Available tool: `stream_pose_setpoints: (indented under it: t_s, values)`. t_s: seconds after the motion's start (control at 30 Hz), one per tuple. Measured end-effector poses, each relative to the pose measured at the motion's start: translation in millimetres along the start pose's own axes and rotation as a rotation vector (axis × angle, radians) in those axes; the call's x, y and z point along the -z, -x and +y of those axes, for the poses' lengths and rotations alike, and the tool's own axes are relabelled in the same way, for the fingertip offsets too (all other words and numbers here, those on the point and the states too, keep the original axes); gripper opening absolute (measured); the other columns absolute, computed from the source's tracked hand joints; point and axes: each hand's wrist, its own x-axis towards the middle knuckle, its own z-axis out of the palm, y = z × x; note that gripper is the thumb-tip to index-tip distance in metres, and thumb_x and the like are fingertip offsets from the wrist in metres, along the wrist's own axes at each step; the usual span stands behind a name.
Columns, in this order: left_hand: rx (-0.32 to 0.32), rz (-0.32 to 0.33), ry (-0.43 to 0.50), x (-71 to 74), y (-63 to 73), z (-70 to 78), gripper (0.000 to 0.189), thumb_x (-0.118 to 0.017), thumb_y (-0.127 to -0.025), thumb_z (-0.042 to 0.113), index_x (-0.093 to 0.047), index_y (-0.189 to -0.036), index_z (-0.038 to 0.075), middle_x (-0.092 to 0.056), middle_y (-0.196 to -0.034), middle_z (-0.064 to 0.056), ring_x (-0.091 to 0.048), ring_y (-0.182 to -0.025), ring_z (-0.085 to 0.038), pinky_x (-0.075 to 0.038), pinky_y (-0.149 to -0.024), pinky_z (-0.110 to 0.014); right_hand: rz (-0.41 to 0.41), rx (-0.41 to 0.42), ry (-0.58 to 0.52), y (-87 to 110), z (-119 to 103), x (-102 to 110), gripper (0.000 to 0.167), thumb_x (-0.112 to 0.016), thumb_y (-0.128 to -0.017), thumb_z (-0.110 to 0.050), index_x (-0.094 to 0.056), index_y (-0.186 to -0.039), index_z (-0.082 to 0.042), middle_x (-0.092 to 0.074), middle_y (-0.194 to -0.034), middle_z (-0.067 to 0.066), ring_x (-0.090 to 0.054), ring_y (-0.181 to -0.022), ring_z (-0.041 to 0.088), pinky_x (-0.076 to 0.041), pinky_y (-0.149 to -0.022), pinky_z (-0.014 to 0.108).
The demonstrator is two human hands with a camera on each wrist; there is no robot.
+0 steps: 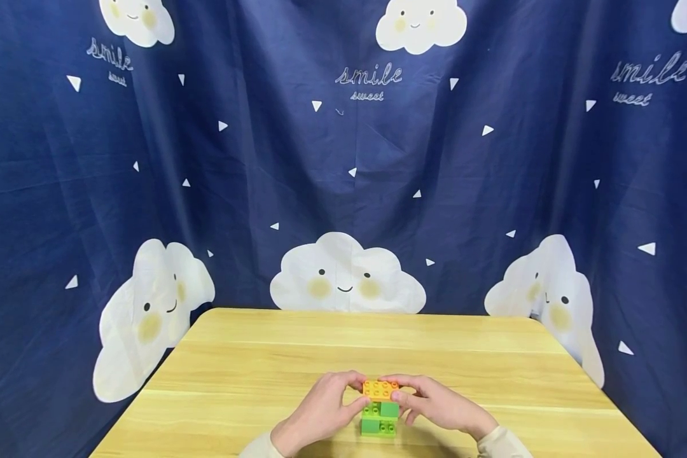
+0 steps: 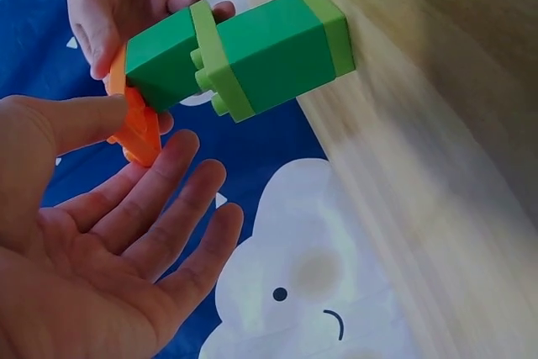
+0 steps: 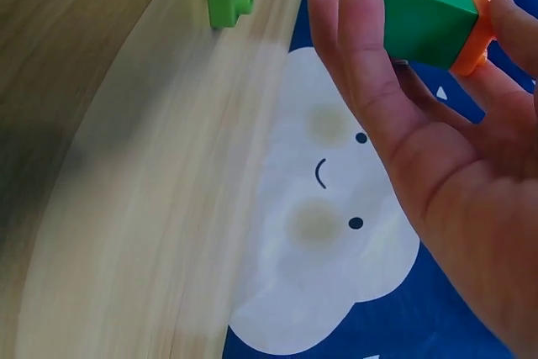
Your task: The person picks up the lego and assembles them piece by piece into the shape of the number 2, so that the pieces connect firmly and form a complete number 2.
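A small tower of toy building blocks stands near the table's front edge. A light green block point(image 2: 336, 31) forms its base, with a dark green block point(image 2: 277, 44) on its left part. Above lies a second light green block point(image 2: 223, 65), bearing another dark green block point(image 3: 429, 14) on its right part. An orange block point(image 1: 380, 390) tops the tower. My left hand point(image 1: 327, 405) pinches its left end between thumb and fingers, the other fingers spread. My right hand point(image 1: 442, 405) pinches its right end, its lower fingers alongside the upper blocks.
The wooden table point(image 1: 252, 362) extends to both sides and behind the tower. A dark blue curtain point(image 1: 298, 165) with white clouds and triangles hangs around the table's back and sides.
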Motion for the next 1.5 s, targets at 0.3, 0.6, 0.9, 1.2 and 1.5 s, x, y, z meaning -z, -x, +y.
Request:
stream_pose_setpoints:
  t_s: [0.3, 0.6, 0.9, 1.2, 1.5]
  values:
    - [0.011, 0.003, -0.025, -0.4, -0.7, 2.0, 0.027, -0.074, -0.095, 0.033, -0.074, -0.116, 0.016, -0.074, -0.105, 0.011, -0.066, -0.103, -0.01, -0.053, -0.089, -0.038, 0.002, 0.018, 0.007, -0.5, 0.9, 1.2, 0.043, -0.048, -0.11, -0.026, -0.051, -0.149, -0.007, -0.069, -0.122, 0.013, -0.07, -0.089, 0.033, -0.06, -0.078, 0.051]
    - [0.016, -0.008, -0.007, -0.2, -1.3, 0.8, 0.027, -0.073, -0.096, 0.032, -0.074, -0.117, 0.015, -0.075, -0.105, 0.01, -0.067, -0.102, -0.009, -0.055, -0.087, -0.034, -0.001, 0.033, 0.016, -1.6, 2.2, 1.3, 0.043, -0.047, -0.11, -0.026, -0.051, -0.148, -0.006, -0.069, -0.122, 0.013, -0.07, -0.09, 0.033, -0.06, -0.077, 0.052]
    - [0.018, -0.012, -0.022, -1.0, -0.6, 0.6, 0.028, -0.073, -0.096, 0.032, -0.073, -0.118, 0.015, -0.075, -0.103, 0.01, -0.067, -0.101, -0.008, -0.055, -0.088, -0.034, 0.004, 0.034, 0.018, -1.3, 2.5, -0.3, 0.043, -0.049, -0.11, -0.025, -0.051, -0.149, -0.006, -0.065, -0.127, 0.014, -0.07, -0.089, 0.032, -0.061, -0.074, 0.049]
    - [0.005, -0.004, -0.021, -1.2, -1.8, 0.8, 0.027, -0.073, -0.096, 0.031, -0.074, -0.117, 0.014, -0.075, -0.102, 0.009, -0.067, -0.1, -0.007, -0.056, -0.085, -0.032, 0.0, 0.051, 0.028, -2.3, 3.5, 1.3, 0.043, -0.047, -0.11, -0.024, -0.05, -0.149, -0.007, -0.064, -0.129, 0.016, -0.07, -0.092, 0.033, -0.061, -0.071, 0.048]
    - [0.016, 0.005, -0.035, -2.2, -1.9, 0.9, 0.027, -0.073, -0.095, 0.031, -0.073, -0.117, 0.015, -0.075, -0.103, 0.01, -0.067, -0.101, -0.009, -0.055, -0.087, -0.035, 0.024, 0.003, 0.035, -2.3, 2.2, -1.3, 0.044, -0.047, -0.11, -0.028, -0.049, -0.15, -0.008, -0.064, -0.129, 0.013, -0.069, -0.095, 0.031, -0.062, -0.073, 0.045]
